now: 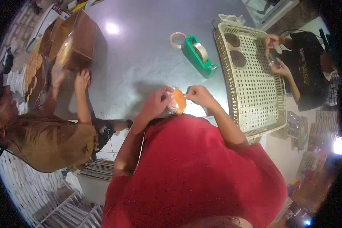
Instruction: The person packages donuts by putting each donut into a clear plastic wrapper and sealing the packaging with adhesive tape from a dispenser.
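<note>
A round, orange-brown bun (178,101) in clear plastic wrap is held at the table's near edge, just in front of the red shirt. My left hand (157,102) grips it from the left, thumb and fingers curled over its side. From the other side, my right hand (201,96) is closed in a pinch, its fingertips at the right edge of the wrap. What exactly those fingertips pinch is too small to make out. Beyond my hands, a green tape dispenser (191,50) with a roll of clear tape stands on the metal table (140,45).
Beside the dispenser lies a loose tape roll (177,39). A cream plastic crate (235,95) on the right holds wrapped dark round items (237,59); a person in black (305,70) works over it. At left, another person (53,138) reaches toward a wooden box (81,41).
</note>
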A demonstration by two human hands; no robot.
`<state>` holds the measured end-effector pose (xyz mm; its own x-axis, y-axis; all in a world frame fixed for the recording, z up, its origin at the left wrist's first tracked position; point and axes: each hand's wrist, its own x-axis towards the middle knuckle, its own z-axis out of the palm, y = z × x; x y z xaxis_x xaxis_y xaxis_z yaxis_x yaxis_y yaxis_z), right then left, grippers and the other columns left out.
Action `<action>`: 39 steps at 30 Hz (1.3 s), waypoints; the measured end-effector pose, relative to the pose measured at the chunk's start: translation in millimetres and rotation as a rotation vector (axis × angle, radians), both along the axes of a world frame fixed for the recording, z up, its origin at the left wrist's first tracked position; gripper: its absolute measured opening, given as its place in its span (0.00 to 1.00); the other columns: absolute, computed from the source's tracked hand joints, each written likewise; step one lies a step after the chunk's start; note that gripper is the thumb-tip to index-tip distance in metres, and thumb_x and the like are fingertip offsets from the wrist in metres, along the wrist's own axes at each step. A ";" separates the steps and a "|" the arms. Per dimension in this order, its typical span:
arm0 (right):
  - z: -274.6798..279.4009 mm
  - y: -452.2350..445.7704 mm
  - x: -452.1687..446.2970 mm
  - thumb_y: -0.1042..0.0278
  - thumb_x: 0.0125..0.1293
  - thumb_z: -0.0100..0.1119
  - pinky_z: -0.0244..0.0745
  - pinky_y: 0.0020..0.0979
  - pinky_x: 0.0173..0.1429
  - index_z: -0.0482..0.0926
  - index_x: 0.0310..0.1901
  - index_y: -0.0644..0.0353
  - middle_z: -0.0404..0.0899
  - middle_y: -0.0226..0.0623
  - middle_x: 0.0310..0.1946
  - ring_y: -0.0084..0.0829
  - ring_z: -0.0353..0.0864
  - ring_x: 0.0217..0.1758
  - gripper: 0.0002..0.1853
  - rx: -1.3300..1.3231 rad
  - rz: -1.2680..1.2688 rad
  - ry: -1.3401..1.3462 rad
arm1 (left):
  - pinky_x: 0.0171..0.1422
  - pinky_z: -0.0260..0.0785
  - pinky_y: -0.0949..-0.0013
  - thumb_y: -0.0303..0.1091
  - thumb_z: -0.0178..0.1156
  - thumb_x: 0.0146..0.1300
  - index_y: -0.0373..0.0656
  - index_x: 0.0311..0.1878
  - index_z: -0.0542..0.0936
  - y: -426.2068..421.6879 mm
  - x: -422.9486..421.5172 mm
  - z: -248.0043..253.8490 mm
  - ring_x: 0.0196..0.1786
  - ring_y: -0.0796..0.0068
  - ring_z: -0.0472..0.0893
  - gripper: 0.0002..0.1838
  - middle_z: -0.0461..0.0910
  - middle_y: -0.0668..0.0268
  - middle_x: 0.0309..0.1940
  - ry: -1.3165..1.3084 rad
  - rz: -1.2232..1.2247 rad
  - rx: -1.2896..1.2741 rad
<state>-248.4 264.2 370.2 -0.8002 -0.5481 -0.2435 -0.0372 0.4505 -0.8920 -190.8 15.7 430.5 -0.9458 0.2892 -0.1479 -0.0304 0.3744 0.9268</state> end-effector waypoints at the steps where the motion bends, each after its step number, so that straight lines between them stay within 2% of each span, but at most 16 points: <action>1: 1.1 6.6 11.6 0.58 0.70 0.65 0.61 0.25 0.27 0.84 0.35 0.62 0.75 0.23 0.23 0.15 0.67 0.24 0.14 -0.022 -0.065 0.000 | 0.48 0.73 0.70 0.29 0.60 0.68 0.37 0.49 0.79 0.9 3.0 -0.5 0.40 0.77 0.79 0.09 0.82 0.64 0.36 -0.042 -0.009 0.042; 3: 13.4 11.7 27.9 0.58 0.71 0.64 0.60 0.24 0.27 0.84 0.37 0.62 0.75 0.23 0.23 0.14 0.66 0.24 0.14 -0.042 -0.147 -0.006 | 0.45 0.73 0.69 0.29 0.60 0.67 0.37 0.49 0.79 3.2 1.5 -0.6 0.38 0.76 0.79 0.10 0.82 0.63 0.34 -0.020 -0.031 0.044; 6: 53.4 4.0 33.0 0.60 0.72 0.62 0.61 0.23 0.27 0.83 0.43 0.64 0.75 0.22 0.24 0.14 0.66 0.24 0.13 -0.359 -0.318 -0.355 | 0.41 0.72 0.68 0.29 0.59 0.64 0.37 0.50 0.80 0.1 -3.4 2.1 0.34 0.74 0.79 0.12 0.81 0.60 0.30 0.053 -0.045 0.046; 10: 65.9 8.8 33.4 0.60 0.74 0.60 0.60 0.21 0.28 0.82 0.47 0.64 0.75 0.22 0.24 0.13 0.65 0.25 0.14 -0.382 -0.280 -0.339 | 0.46 0.74 0.68 0.26 0.59 0.62 0.36 0.50 0.81 -8.4 -5.1 3.7 0.38 0.72 0.81 0.13 0.83 0.58 0.34 0.123 -0.215 0.036; 13: 75.3 8.6 27.8 0.59 0.73 0.61 0.62 0.22 0.29 0.83 0.45 0.64 0.76 0.23 0.25 0.14 0.68 0.25 0.14 -0.406 -0.219 -0.340 | 0.55 0.74 0.65 0.26 0.57 0.67 0.36 0.52 0.82 -15.9 -11.3 -6.6 0.46 0.72 0.81 0.12 0.85 0.59 0.42 0.364 -0.381 -0.153; 15: 76.4 1.4 26.9 0.59 0.73 0.61 0.63 0.23 0.29 0.83 0.45 0.64 0.76 0.23 0.25 0.15 0.69 0.25 0.14 -0.421 -0.176 -0.353 | 0.56 0.74 0.65 0.25 0.57 0.67 0.36 0.52 0.82 -12.0 -11.6 -9.8 0.46 0.71 0.81 0.12 0.85 0.59 0.42 0.229 -0.315 -0.132; 17: 76.9 -4.2 20.6 0.58 0.70 0.64 0.67 0.26 0.31 0.84 0.42 0.63 0.80 0.28 0.26 0.19 0.72 0.26 0.14 -0.333 -0.046 -0.231 | 0.57 0.73 0.64 0.24 0.56 0.67 0.36 0.52 0.82 -0.6 -13.9 -13.0 0.46 0.70 0.81 0.13 0.85 0.60 0.42 -0.033 -0.193 -0.056; 22: 83.8 -26.1 16.0 0.57 0.64 0.68 0.73 0.34 0.35 0.84 0.38 0.64 0.84 0.38 0.29 0.25 0.78 0.28 0.15 -0.289 0.101 0.028 | 0.55 0.74 0.66 0.25 0.57 0.67 0.36 0.53 0.80 5.0 -6.5 -26.4 0.44 0.73 0.81 0.13 0.84 0.61 0.40 -0.022 -0.101 0.043; 23: 80.1 -26.7 10.8 0.57 0.64 0.68 0.73 0.34 0.35 0.84 0.38 0.64 0.84 0.38 0.29 0.25 0.78 0.28 0.15 -0.290 0.103 0.029 | 0.54 0.74 0.66 0.25 0.58 0.67 0.37 0.55 0.78 3.3 -9.3 -37.9 0.44 0.73 0.81 0.14 0.84 0.61 0.41 -0.038 -0.085 0.086; 26: 48.3 -23.2 -9.4 0.57 0.65 0.69 0.71 0.32 0.32 0.82 0.38 0.62 0.81 0.28 0.25 0.24 0.75 0.25 0.15 0.248 0.158 0.070 | 0.53 0.74 0.67 0.26 0.59 0.67 0.38 0.58 0.76 4.6 -11.9 -52.0 0.45 0.75 0.81 0.16 0.84 0.61 0.41 -0.060 -0.068 0.178; 31: 10.7 11.0 -9.5 0.52 0.63 0.69 0.70 0.32 0.31 0.83 0.36 0.62 0.81 0.29 0.24 0.26 0.76 0.25 0.18 0.343 -0.038 0.100 | 0.53 0.74 0.68 0.26 0.58 0.68 0.41 0.64 0.72 20.2 -6.6 -11.1 0.46 0.75 0.81 0.21 0.83 0.60 0.45 -0.072 -0.050 0.118; 33: 14.6 11.9 11.4 0.45 0.64 0.65 0.79 0.35 0.48 0.83 0.49 0.58 0.86 0.38 0.40 0.33 0.85 0.44 0.24 0.001 -0.330 -0.019 | 0.53 0.74 0.67 0.26 0.58 0.68 0.42 0.64 0.72 35.7 -8.7 10.0 0.46 0.72 0.81 0.21 0.82 0.59 0.48 -0.015 -0.093 0.012; 34: 9.3 8.3 21.7 0.45 0.64 0.65 0.79 0.35 0.48 0.83 0.49 0.58 0.86 0.38 0.40 0.33 0.85 0.44 0.24 0.003 -0.343 -0.011 | 0.53 0.74 0.67 0.26 0.58 0.68 0.42 0.64 0.72 47.5 -14.1 19.5 0.46 0.72 0.81 0.21 0.82 0.59 0.48 -0.007 -0.106 0.016; 36: -8.0 0.0 37.0 0.39 0.71 0.54 0.74 0.40 0.64 0.76 0.61 0.54 0.80 0.39 0.57 0.35 0.79 0.60 0.29 -0.894 -0.439 -0.505 | 0.53 0.74 0.67 0.25 0.59 0.68 0.42 0.64 0.72 76.7 -29.4 38.3 0.47 0.70 0.81 0.22 0.81 0.60 0.52 0.373 -0.222 -0.073; 37: -5.5 4.2 45.3 0.39 0.71 0.54 0.74 0.40 0.64 0.76 0.61 0.54 0.80 0.39 0.57 0.35 0.79 0.60 0.29 -0.892 -0.454 -0.492 | 0.53 0.74 0.68 0.25 0.60 0.67 0.43 0.64 0.73 87.9 -34.0 49.7 0.47 0.69 0.81 0.22 0.80 0.60 0.54 0.562 -0.279 -0.111; 39: 7.5 14.6 56.3 0.30 0.73 0.41 0.62 0.50 0.76 0.66 0.71 0.51 0.68 0.40 0.70 0.40 0.68 0.72 0.37 -1.416 -0.348 -0.826 | 0.54 0.74 0.68 0.24 0.60 0.67 0.42 0.65 0.73 102.5 -33.7 92.3 0.49 0.69 0.81 0.22 0.80 0.59 0.55 0.578 -0.310 -0.036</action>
<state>-192.1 278.8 377.7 -0.8407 -0.5245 -0.1347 0.5389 -0.7862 -0.3023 -224.6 118.1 522.8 -0.7495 0.5653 0.3444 0.5829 0.3171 0.7481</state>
